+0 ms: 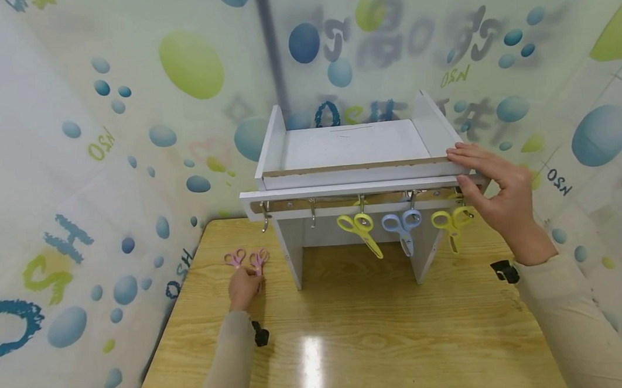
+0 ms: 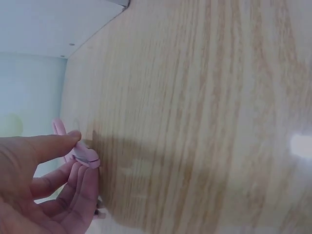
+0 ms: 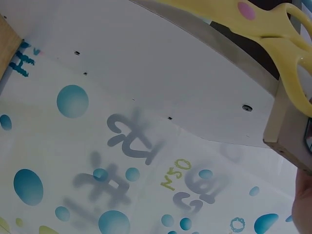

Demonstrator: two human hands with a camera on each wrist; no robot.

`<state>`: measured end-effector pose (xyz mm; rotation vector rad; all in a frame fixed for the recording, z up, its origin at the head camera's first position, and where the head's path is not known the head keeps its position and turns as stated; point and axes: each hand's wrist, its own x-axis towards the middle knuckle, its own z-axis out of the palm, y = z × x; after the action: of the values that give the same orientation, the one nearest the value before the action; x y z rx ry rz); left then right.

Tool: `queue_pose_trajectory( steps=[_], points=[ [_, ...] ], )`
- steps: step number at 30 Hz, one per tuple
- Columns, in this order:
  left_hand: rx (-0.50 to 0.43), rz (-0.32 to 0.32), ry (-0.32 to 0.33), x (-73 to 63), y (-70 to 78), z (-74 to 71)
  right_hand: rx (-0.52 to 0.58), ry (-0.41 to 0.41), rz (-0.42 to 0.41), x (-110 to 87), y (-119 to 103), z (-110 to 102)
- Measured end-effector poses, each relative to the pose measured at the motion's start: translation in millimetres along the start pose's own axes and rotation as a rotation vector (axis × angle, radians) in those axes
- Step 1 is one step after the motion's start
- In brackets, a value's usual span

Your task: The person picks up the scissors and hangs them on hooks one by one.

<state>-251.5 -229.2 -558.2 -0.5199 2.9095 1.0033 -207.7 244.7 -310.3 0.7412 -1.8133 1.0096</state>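
Down at the left of the table, my left hand [image 1: 244, 289] pinches a pair of pink scissors [image 2: 87, 155] between thumb and fingers. Two pairs of pink scissors show by that hand in the head view, a left pair [image 1: 235, 258] and a right pair [image 1: 258, 257]. My right hand [image 1: 503, 192] holds the right front corner of a white shelf rack [image 1: 352, 174], fingers over the top and thumb at the front. From its hooks hang yellow scissors [image 1: 363, 229], blue scissors [image 1: 403, 227] and, below the right hand, another yellow pair [image 1: 453, 227].
Two hooks at the rack's left, an outer hook [image 1: 264, 215] and an inner hook [image 1: 313, 211], carry nothing. The rack's side panels [image 1: 289, 254] stand on the wooden table [image 1: 350, 338]. Behind hangs a patterned curtain [image 1: 197, 135].
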Motion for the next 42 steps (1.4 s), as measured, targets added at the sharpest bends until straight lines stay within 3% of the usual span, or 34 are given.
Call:
queue_pose_trajectory(
  steps=[8, 20, 27, 32, 38, 42],
  points=[
    [-0.155, 0.015, 0.041, -4.0, 1.6, -10.9, 0.008, -0.002, 0.002, -0.5, 0.4, -0.5],
    [-0.368, 0.089, 0.216, -15.0, 37.1, -69.4, 0.013, 0.001, 0.000, -0.1, 0.5, -0.6],
    [-0.451, 0.195, 0.342, -42.2, 71.3, -110.7, 0.001, -0.001, 0.007, -1.4, 3.1, -0.7],
    [-0.467, 0.278, 0.435, -66.7, 92.5, -132.2, -0.008, -0.005, 0.012, -1.9, 4.3, -1.2],
    [-0.509, 0.427, 0.489, -93.7, 112.2, -142.3, -0.003, -0.003, 0.011, -1.0, 1.7, -0.6],
    [-0.514, 0.529, 0.487, -109.2, 124.5, -141.4, -0.007, -0.001, 0.009, -0.5, 0.3, -0.6]
  ],
)
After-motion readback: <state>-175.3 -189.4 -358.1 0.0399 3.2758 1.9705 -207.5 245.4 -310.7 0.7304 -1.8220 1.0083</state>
